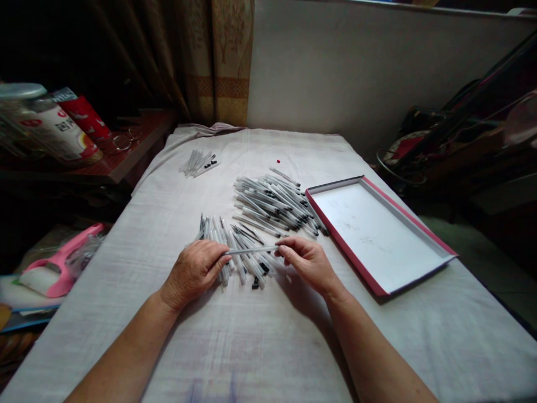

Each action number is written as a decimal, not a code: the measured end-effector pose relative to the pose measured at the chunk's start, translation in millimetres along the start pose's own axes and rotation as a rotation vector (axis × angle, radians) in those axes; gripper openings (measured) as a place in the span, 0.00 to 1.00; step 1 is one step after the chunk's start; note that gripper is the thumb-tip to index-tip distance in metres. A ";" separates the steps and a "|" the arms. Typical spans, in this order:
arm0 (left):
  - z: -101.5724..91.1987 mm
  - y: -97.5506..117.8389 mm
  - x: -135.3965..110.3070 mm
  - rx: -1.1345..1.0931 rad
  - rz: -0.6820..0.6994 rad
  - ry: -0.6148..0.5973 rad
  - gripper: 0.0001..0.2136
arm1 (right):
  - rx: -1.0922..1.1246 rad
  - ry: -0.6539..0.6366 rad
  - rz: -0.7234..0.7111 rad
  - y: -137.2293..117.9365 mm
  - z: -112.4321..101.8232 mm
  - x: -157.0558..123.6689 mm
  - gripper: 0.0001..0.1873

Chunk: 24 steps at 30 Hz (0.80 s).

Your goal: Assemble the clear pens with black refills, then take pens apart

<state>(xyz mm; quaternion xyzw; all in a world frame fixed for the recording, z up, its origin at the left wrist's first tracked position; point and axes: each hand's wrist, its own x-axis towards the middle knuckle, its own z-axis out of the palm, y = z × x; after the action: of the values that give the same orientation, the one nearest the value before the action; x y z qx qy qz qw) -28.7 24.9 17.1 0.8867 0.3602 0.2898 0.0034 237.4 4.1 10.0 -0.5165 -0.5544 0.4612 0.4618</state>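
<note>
My left hand (197, 271) and my right hand (308, 260) each pinch one end of a thin clear pen (251, 251), held level just above a pile of similar pens (235, 246) on the white cloth (168, 224). A larger heap of pens with black tips (274, 204) lies just beyond. A small bunch of pens (198, 163) rests further back on the left.
A shallow white box lid with a red rim (377, 232) lies open to the right of the pens. A tiny red bit (278, 161) sits near the back. A side shelf at left holds jars (46, 129) and glasses (123, 140); a pink tool (59, 268) lies below it.
</note>
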 end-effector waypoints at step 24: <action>-5.4 -5.2 -1.5 -0.022 -0.033 -0.045 0.13 | -0.235 0.101 -0.205 0.6 7.3 -5.0 0.10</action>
<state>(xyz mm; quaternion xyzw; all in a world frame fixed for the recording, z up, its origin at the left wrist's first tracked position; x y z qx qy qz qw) -35.6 26.7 19.7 0.8868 0.3714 0.2738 0.0260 230.5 -1.1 8.1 -0.5302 -0.6304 0.3169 0.4701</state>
